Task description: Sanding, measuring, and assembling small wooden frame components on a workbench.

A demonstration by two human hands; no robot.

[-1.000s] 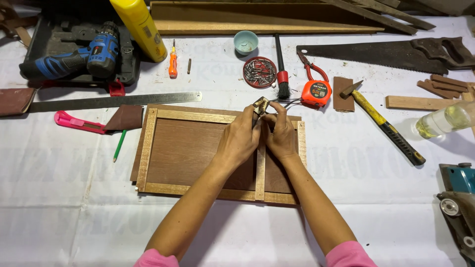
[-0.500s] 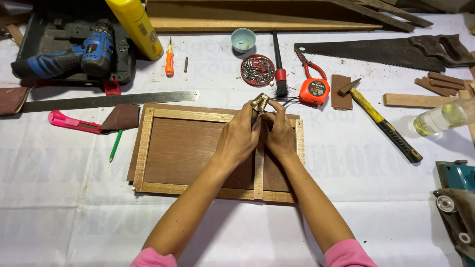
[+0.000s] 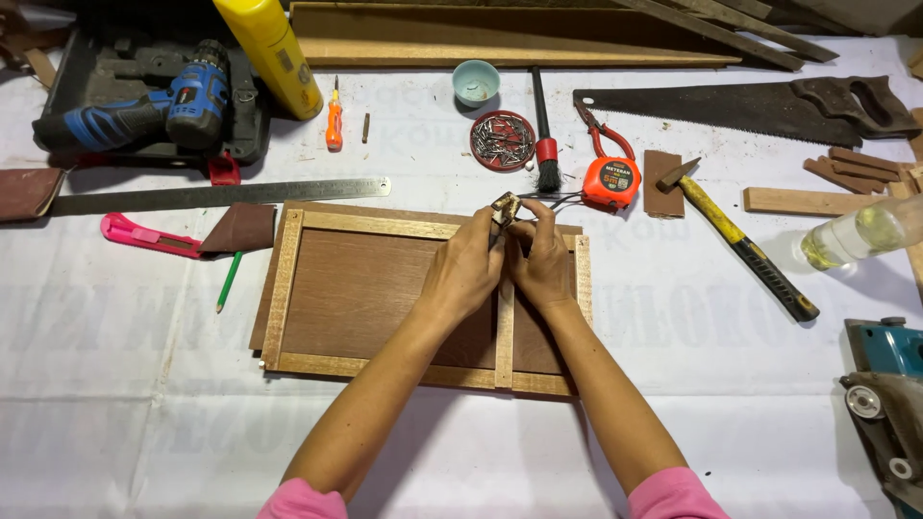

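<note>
A brown wooden panel [image 3: 365, 298] framed with pale wood strips lies flat on the white-covered table. A pale vertical strip [image 3: 504, 336] crosses it right of centre. Both my hands meet at the panel's far edge, above that strip. My left hand [image 3: 461, 274] and my right hand [image 3: 543, 264] pinch a small brass-coloured metal piece [image 3: 505, 206] between their fingertips. Thin dark metal parts stick out to the right of my fingers; I cannot tell what they belong to.
Behind the panel lie a steel ruler [image 3: 221, 195], a red lid of nails [image 3: 502, 139], a brush [image 3: 544, 144], an orange tape measure [image 3: 611, 183] and a hammer [image 3: 745, 245]. A cased blue drill [image 3: 144, 106] sits far left, a hand saw [image 3: 750, 101] far right, a power tool [image 3: 889, 384] at the right edge.
My hands stay together at the panel's far edge with the metal piece between them. Only the view has shifted slightly.
</note>
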